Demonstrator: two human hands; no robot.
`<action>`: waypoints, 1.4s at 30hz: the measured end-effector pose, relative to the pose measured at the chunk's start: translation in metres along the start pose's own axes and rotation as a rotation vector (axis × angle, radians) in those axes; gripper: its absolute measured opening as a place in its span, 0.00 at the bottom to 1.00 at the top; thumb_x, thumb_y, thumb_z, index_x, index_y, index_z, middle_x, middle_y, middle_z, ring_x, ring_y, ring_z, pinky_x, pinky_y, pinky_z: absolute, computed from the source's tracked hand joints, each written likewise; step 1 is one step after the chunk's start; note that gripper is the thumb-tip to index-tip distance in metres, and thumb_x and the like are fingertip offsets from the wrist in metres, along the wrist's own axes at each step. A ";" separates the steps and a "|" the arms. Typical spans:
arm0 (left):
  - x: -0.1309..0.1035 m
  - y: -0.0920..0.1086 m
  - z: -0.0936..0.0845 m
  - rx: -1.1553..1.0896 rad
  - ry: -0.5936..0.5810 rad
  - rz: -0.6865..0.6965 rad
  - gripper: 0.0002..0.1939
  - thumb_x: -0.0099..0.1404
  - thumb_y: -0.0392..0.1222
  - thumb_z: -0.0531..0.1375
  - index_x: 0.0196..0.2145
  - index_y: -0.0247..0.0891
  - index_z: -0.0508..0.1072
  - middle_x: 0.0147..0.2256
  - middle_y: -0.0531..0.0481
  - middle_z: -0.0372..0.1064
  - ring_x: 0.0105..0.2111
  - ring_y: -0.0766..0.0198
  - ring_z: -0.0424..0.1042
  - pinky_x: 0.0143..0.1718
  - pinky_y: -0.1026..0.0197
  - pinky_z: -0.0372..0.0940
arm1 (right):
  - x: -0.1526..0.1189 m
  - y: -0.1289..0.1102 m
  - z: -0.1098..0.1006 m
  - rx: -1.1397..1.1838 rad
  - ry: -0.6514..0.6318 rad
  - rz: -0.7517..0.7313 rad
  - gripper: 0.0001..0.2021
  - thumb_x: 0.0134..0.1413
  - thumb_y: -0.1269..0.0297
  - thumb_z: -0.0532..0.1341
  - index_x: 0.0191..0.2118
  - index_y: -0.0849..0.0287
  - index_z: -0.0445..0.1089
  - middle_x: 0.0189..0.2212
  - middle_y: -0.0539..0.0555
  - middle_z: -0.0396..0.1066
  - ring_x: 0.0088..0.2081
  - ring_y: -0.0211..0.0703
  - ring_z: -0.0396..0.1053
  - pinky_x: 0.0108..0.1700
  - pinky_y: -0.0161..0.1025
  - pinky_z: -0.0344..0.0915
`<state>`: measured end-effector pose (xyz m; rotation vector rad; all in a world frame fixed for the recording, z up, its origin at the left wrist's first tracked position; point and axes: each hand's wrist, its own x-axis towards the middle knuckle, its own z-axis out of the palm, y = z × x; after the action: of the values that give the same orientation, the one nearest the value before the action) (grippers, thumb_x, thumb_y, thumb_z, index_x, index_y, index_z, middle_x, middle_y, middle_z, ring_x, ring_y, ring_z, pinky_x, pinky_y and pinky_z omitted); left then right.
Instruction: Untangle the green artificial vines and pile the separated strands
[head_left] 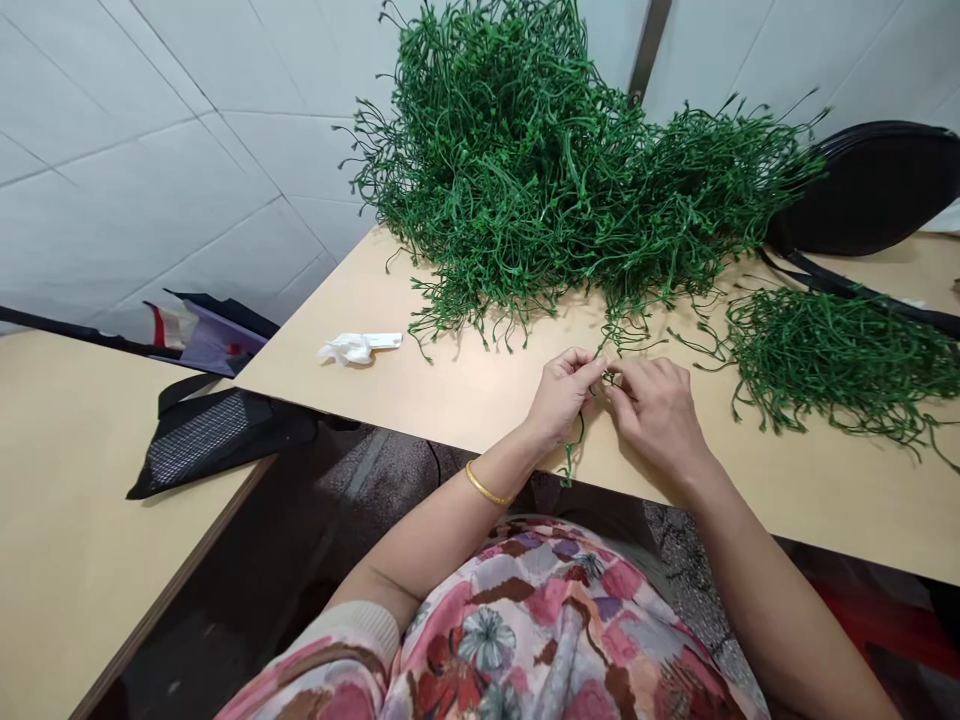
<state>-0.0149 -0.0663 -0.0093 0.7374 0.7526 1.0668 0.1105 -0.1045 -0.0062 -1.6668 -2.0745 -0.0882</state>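
Near the table's front edge, my left hand [562, 393] pinches a thin green artificial plant stem [569, 462], whose lower end dangles below the fingers. My right hand [660, 408] meets it there, thumb and fingertips closed on the upper part of the same green stem. Exact finger contact is partly hidden. Just beyond the hands rises a large heap of green artificial stems [517, 170] with small budded tips. To the right lies a smaller, flatter pile of green stems [832, 355].
A black bag [870, 190] with a strap lies at the back right. White crumpled tissue [360, 347] sits left on the wooden table [450, 400]. A black mesh pouch [217, 440] spans the gap by the second table [82, 480]. A tiled wall [187, 150] stands behind.
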 end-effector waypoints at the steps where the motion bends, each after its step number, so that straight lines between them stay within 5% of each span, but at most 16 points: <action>1: 0.000 0.001 0.000 -0.002 0.001 0.004 0.11 0.55 0.37 0.62 0.23 0.34 0.62 0.17 0.59 0.56 0.14 0.79 0.48 0.15 0.72 0.46 | 0.001 0.002 -0.001 0.071 -0.033 0.029 0.10 0.55 0.63 0.56 0.41 0.58 0.69 0.31 0.56 0.70 0.38 0.49 0.62 0.42 0.46 0.55; 5: 0.000 0.001 0.000 -0.004 0.015 -0.014 0.11 0.53 0.36 0.64 0.24 0.35 0.62 0.17 0.59 0.58 0.14 0.79 0.49 0.16 0.71 0.47 | 0.003 0.010 -0.006 0.236 -0.054 0.105 0.12 0.51 0.59 0.60 0.40 0.58 0.70 0.29 0.54 0.69 0.36 0.48 0.64 0.39 0.44 0.59; 14: -0.001 0.001 0.004 0.109 0.083 0.059 0.05 0.50 0.30 0.62 0.25 0.33 0.68 0.22 0.56 0.64 0.23 0.74 0.66 0.20 0.73 0.52 | -0.002 0.007 -0.015 0.160 0.244 0.065 0.11 0.60 0.63 0.51 0.38 0.57 0.71 0.37 0.57 0.72 0.43 0.50 0.65 0.45 0.47 0.58; 19: -0.002 0.000 0.003 0.105 0.044 0.075 0.05 0.50 0.30 0.61 0.25 0.33 0.68 0.22 0.56 0.63 0.21 0.76 0.61 0.21 0.73 0.53 | -0.004 -0.001 0.000 0.084 0.154 0.063 0.11 0.59 0.62 0.53 0.40 0.57 0.71 0.39 0.57 0.73 0.45 0.52 0.61 0.48 0.50 0.53; 25: -0.003 0.001 0.003 0.132 0.038 0.062 0.05 0.49 0.28 0.59 0.25 0.33 0.67 0.21 0.57 0.62 0.18 0.77 0.57 0.19 0.72 0.53 | -0.007 -0.003 0.009 0.176 0.081 0.158 0.10 0.58 0.62 0.52 0.33 0.57 0.70 0.32 0.56 0.72 0.37 0.48 0.63 0.45 0.48 0.56; 31: -0.002 0.003 0.005 0.120 0.059 0.031 0.06 0.49 0.26 0.58 0.26 0.32 0.71 0.23 0.56 0.65 0.18 0.77 0.58 0.19 0.71 0.53 | -0.006 0.001 0.008 0.276 0.120 0.233 0.19 0.55 0.58 0.55 0.51 0.59 0.66 0.30 0.56 0.71 0.35 0.49 0.65 0.41 0.47 0.60; 42: 0.000 0.003 -0.001 0.133 -0.017 -0.042 0.04 0.55 0.32 0.60 0.24 0.32 0.70 0.17 0.56 0.59 0.15 0.77 0.55 0.17 0.71 0.51 | 0.000 0.007 0.005 0.366 0.116 0.007 0.15 0.57 0.64 0.53 0.48 0.58 0.69 0.44 0.59 0.70 0.48 0.50 0.65 0.49 0.48 0.62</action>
<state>-0.0170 -0.0652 -0.0070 0.8393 0.8264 0.9782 0.1155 -0.1006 -0.0123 -1.4112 -1.8656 0.1833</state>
